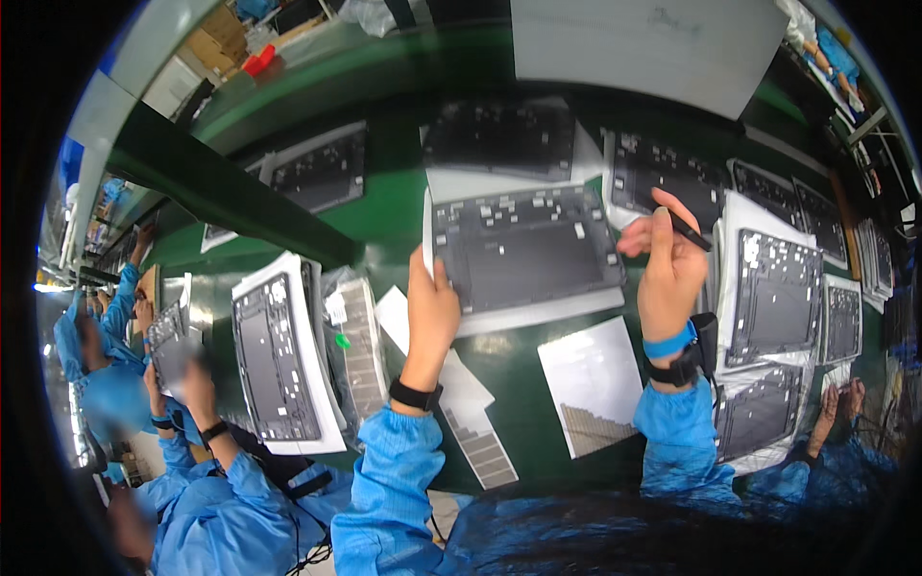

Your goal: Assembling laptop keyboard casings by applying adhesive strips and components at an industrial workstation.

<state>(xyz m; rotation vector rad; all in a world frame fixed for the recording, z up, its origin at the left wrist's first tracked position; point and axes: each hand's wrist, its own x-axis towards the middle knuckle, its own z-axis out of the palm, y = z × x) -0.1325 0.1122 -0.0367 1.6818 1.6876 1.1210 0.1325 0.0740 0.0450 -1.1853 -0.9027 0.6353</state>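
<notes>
A flat dark tablet-like panel (538, 261) with many small white pieces along its upper and side edges lies over a white sheet (547, 315) in front of me. My left hand (434, 305) grips its left edge, thumb on top and the other fingers mostly hidden. Off the panel's right edge, my right hand (669, 264) is raised with a slim black pen-like tool (688, 230) held in it. Its exact kind is not clear. Below the panel lie a sheet with brown strip-like patches (591, 379) and a strip of similar labels (478, 446).
Similar panels on white sheets are stacked left (274, 360) and right (773, 298); more lie behind. A green post (230, 182) slants across the left. Co-workers in blue sleeves work left (245, 509) and at the right edge. A plastic-wrapped label pack (357, 336) lies left.
</notes>
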